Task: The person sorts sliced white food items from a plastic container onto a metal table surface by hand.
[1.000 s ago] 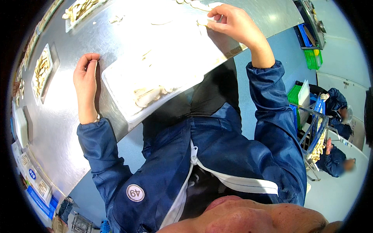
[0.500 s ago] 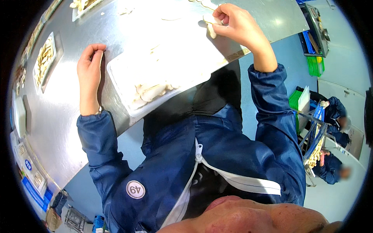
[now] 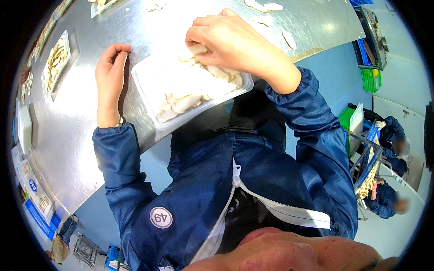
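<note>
A white plastic tray [image 3: 147,101] with pale mushroom slices [image 3: 185,104] in it lies at the table's near edge. My right hand [image 3: 224,43] is over the tray's far right part, its thumb and fingers closed on a cream-coloured mushroom slice [image 3: 197,49]. Glare washes out the middle of the tray, so I cannot tell how full it is there. To the left of the tray, my left hand [image 3: 110,72] rests on the metal table, fingers loosely bent, thumb apart from the forefinger, with nothing seen in it.
Several loose slices [image 3: 289,39] lie on the metal table [image 3: 77,149] at the far right. A filled tray [image 3: 56,65] stands at the left, another [image 3: 101,6] at the far edge. Two people [image 3: 391,135] work beside a rack at the right.
My right hand has moved left and nearer, bringing a mushroom slice from the table's far right to over the tray. My left hand stays beside the tray.
</note>
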A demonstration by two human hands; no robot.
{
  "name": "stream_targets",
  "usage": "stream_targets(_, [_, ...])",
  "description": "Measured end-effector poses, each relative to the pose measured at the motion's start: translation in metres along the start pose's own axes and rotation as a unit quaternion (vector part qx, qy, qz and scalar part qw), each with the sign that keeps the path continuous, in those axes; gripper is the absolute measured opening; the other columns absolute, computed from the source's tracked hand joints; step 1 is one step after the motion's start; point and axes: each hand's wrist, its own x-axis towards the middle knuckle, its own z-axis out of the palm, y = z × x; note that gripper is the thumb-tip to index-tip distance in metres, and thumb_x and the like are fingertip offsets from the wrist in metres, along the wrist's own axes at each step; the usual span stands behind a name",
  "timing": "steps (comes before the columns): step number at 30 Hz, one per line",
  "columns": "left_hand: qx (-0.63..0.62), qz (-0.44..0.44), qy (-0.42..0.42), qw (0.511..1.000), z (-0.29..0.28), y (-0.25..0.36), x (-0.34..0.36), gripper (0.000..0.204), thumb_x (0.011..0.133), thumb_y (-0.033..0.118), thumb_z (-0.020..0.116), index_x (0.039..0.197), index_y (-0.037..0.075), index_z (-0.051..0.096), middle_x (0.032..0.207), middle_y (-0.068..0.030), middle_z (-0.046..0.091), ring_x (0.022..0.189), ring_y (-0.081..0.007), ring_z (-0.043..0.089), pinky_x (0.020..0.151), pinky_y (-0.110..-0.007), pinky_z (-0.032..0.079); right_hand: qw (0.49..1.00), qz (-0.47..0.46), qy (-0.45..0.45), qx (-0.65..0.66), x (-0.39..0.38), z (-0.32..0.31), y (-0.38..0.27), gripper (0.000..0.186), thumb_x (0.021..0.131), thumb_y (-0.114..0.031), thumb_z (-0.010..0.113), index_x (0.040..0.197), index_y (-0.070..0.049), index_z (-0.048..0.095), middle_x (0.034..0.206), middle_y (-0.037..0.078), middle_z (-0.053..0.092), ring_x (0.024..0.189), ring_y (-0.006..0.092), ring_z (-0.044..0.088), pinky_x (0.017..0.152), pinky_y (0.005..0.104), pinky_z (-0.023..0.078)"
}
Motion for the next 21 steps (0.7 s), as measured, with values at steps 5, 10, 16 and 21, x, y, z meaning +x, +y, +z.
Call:
stream_targets(5, [0.023,0.019,0.004,1.0,0.003,0.006,0.002,0.015,0.098,0.007,0.057,0.106,0.003,0.07,0.095,0.0032,0.064,0.083,-0.0046,0.054,0.076,-0.019,0.042,0.998,0.003,0.003,-0.058,-0.006,0.019,0.013,0.019,0.077,-0.016,0.076,0.093,-0.009,0.069,0.086,0.005,0.066,0.087,0.0244,0.067,0.077,0.0385,0.047])
stream_targets(10, [0.001,-0.001,0.004,1.0,0.0,0.001,0.0,0.016,0.098,0.007,0.057,0.105,0.002,0.07,0.095,0.0019,0.065,0.085,-0.0063,0.055,0.078,-0.02,0.043,0.999,-0.001,0.03,-0.018,-0.01,0.008,0.015,0.025,0.079,-0.018,0.078,0.1,-0.007,0.071,0.094,0.008,0.07,0.086,0.0257,0.069,0.076,0.0365,0.052])
stream_targets(16, [0.002,0.005,0.003,1.0,0.0,0.002,0.0,0.016,0.098,0.008,0.057,0.106,0.002,0.07,0.095,0.0031,0.064,0.084,-0.0052,0.053,0.078,-0.019,0.042,0.963,0.254,0.074,0.04,-0.061,-0.054,0.064,0.02,0.086,-0.022,0.071,0.094,-0.003,0.07,0.087,0.014,0.07,0.076,0.0288,0.067,0.071,0.037,0.053])
stream_targets(21, [0.024,-0.002,0.002,1.0,-0.005,-0.005,0.002,0.016,0.097,0.007,0.057,0.104,0.002,0.07,0.097,-0.0003,0.068,0.091,-0.0094,0.058,0.084,-0.023,0.045,0.932,0.341,-0.066,-0.104,-0.073,-0.033,0.058,0.038,0.09,-0.043,0.071,0.09,-0.005,0.078,0.077,0.012,0.073,0.067,0.0237,0.07,0.065,0.0323,0.055])
